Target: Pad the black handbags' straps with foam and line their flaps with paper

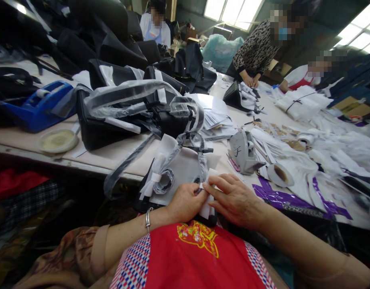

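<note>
A handbag (173, 192) with white sheeting over its face rests at the table's front edge, against my red apron (188, 257). Its handle (169, 154) is wrapped in clear plastic, and a white strip (155, 176) is tied round the left side. On the bag's right side, my left hand (186, 202) is closed with thumb and fingertips pinching a white wrapping strip (202, 186). My right hand (236, 196) meets it there, thumb and forefinger pressed on the same strip, other fingers loosely bent. The bag's lower part is hidden behind my hands and apron.
Several black handbags (97, 128) stand ahead, with a blue tape dispenser (43, 104) at left. A grey tape dispenser (245, 152), a tape roll (280, 175), purple tape (281, 198) and white sheets lie right. Across the table, a person (257, 48) handles another bag (239, 96).
</note>
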Motion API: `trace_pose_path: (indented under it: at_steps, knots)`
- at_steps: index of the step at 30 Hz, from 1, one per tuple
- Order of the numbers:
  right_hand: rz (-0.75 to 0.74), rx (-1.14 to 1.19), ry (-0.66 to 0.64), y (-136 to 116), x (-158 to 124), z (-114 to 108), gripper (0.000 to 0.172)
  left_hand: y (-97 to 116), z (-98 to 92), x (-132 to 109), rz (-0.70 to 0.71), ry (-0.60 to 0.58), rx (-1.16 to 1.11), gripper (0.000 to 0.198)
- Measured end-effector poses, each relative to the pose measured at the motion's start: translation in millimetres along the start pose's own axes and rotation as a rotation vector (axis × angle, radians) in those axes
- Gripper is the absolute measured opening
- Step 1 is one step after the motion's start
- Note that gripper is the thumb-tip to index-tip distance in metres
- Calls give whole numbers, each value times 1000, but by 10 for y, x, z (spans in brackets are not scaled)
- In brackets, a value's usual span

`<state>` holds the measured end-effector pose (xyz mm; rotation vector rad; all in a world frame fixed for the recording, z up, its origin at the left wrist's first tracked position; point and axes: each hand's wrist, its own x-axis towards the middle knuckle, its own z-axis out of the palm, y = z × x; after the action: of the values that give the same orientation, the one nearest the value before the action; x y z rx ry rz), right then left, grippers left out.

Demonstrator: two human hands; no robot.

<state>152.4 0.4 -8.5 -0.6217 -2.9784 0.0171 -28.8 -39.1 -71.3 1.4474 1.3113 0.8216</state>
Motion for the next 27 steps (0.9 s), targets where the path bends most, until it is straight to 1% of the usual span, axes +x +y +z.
trace_pose_path:
  at_steps: [1,4,5,7,11,18,22,27]
  knots:
    - [49,64,90,-25,-51,68,36,1,5,0,-9,1,6,48]
    - [190,314,358,-104,-134,280,33,1,16,1,-28,4,13,47]
    - [228,392,416,-125,-142,341,32,3,19,3,-31,0,7,46]
    - [288,512,487,-156,-139,429,31,9,23,9,-39,-12,-9,43]
    - [395,628,569,-199,-112,488,26,29,31,25,-45,-15,-20,39]
    - [530,653,707,-287,-99,554,21,50,36,35,-67,-17,35,38]
    - [599,680,732,-325,-105,625,20,34,48,36,-71,-35,5,38]
    - [655,786,766,-362,-102,703,18,13,52,26,-103,-47,-44,38]
